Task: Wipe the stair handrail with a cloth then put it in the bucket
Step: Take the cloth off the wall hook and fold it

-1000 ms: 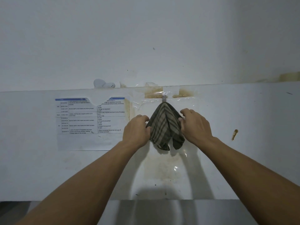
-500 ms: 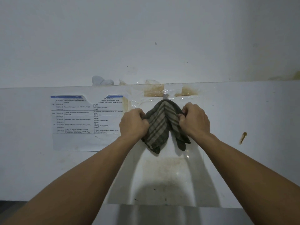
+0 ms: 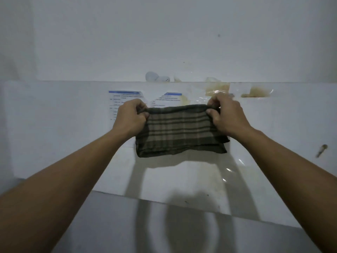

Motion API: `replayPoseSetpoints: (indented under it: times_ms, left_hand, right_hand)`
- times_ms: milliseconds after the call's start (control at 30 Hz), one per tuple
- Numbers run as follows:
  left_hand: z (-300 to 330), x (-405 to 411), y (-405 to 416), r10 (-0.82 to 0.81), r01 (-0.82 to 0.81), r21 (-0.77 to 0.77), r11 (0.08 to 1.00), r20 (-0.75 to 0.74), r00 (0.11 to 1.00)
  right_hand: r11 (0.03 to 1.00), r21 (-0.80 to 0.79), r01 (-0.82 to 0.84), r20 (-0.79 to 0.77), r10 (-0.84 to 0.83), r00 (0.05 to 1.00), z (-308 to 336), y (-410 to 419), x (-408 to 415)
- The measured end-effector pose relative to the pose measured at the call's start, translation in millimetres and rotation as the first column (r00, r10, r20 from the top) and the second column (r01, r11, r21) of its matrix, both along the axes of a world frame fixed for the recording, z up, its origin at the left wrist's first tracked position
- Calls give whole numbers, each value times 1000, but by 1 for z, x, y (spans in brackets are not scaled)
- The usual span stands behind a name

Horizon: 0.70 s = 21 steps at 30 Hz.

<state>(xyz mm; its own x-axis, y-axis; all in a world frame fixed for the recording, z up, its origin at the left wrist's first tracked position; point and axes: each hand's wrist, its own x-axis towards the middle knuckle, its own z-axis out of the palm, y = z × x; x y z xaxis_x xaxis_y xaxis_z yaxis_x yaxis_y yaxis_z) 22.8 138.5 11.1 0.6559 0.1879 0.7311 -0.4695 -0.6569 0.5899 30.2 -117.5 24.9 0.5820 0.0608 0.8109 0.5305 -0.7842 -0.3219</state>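
Two bare forearms reach in from the lower corners of the head camera's view, with no sleeves, cuffs or gloves visible anywhere along them. The left hand [image 3: 130, 118] and the right hand [image 3: 227, 116] are likewise uncovered, showing no rings, and both wrists are free of watches, bands or bracelets. Knuckles and short thumbnails are visible in the dim light. No tattoos, bandages or other markings can be made out on either arm or hand.
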Motion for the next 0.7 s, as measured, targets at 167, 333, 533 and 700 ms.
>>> replayPoseSetpoints:
  times_ms: [167,333,533,700]
  left_hand:
    - [-34,-30,97,30,-36,-39,999,-131,991]
    - [-71,-71,187,78,-107,-110,988,-239,968]
    - [-111,-139,284,132,-207,-259,943,-279,951]
    - [-148,-210,357,304,-381,-210,900,-322,897]
  right_hand:
    - [980,-133,-150,-217,119,969,-18,81,4]
    - [938,-191,-290,-315,221,923,-51,174,7]
    - [846,-126,-519,-435,423,795,-96,289,-2]
    - [703,-123,-701,-486,573,660,-136,393,-22]
